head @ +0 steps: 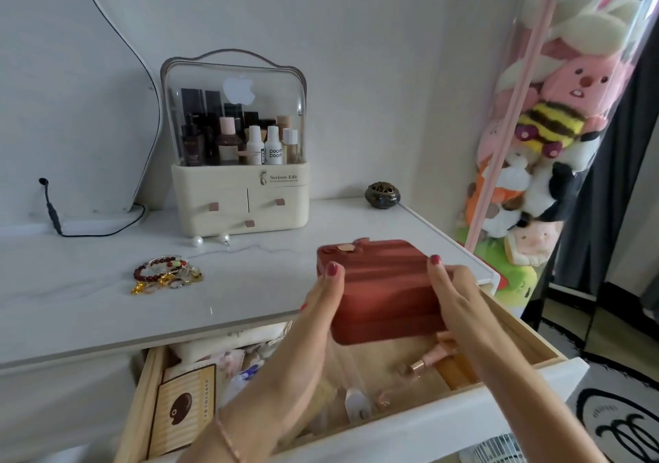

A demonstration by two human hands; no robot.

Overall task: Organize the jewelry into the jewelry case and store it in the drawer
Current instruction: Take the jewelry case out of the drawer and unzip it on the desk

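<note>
The closed, ribbed, rust-red jewelry case point(381, 291) is being held between the left hand point(317, 305) and right hand point(453, 295), above the open wooden drawer point(527, 341). The heap of beaded bracelets and gold jewelry point(165, 274), left of the case, is lying unpacked; sorting is judged unstarted
</note>
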